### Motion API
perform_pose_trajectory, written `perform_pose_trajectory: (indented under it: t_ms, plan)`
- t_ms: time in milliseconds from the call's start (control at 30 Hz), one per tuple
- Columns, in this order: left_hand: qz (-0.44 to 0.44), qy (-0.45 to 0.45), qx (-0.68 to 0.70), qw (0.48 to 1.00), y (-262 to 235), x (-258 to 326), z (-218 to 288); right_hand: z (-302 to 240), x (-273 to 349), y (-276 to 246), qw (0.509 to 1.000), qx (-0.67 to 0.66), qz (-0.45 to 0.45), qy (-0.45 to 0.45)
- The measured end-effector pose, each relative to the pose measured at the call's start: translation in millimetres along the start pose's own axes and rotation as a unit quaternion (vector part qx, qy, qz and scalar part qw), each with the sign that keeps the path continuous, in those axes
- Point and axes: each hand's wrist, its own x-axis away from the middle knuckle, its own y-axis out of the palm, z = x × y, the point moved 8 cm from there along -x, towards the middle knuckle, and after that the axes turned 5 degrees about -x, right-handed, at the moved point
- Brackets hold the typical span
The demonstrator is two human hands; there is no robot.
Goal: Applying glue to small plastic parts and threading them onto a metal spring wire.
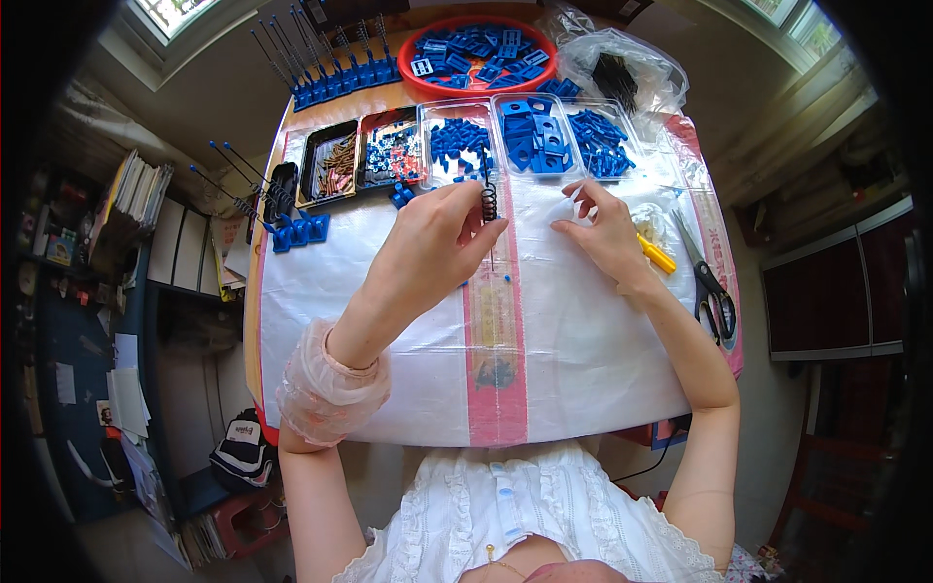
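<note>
Left grip [437, 238] pinching black spring [489, 201]; right grip [603, 233] spread, fingertips on table cover [583, 340].

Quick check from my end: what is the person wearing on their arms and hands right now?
Both hands are bare, with no gloves, rings or watch visible. The left hand has a sheer, pale pink gathered sleeve cover bunched around the forearm near the elbow. The right hand and its forearm carry no covering. A white ruffled lace top shows at the lower edge.

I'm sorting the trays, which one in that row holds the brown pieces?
The black tray at the row's left end; the four trays to its right hold mixed red, white and blue bits or only blue parts.
</note>
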Motion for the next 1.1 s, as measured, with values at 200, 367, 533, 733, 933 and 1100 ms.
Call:
perform_pose_trajectory:
  t_ms: [200,367,533,733,933,1100]
  plan:
    - [-0.006,-0.008,0.013,1.0,0.4,0.0,1.6,-21.4,9.3,-31.2,0.995,-0.021,0.084,-0.048]
    - [-0.005,-0.002,0.008,1.0,-5.0,5.2,6.7,-38.1,39.1,-47.4,0.994,-0.055,0.094,-0.002]
    - [0.011,0.037,-0.017,0.999,-8.1,5.1,22.4,-73.2,51.3,-21.3,0.989,-0.053,0.027,-0.136]
    - [0.019,0.069,-0.01,0.997,-11.8,7.2,43.3,-97.2,42.4,11.2,0.981,-0.134,-0.099,-0.098]
    - [0.016,0.069,-0.026,0.997,-3.9,7.0,41.9,-95.3,41.4,23.8,0.973,-0.183,-0.117,-0.074]
    - [0.012,0.072,-0.02,0.997,-0.5,7.3,40.6,-98.0,41.7,22.9,0.972,-0.201,-0.104,-0.068]
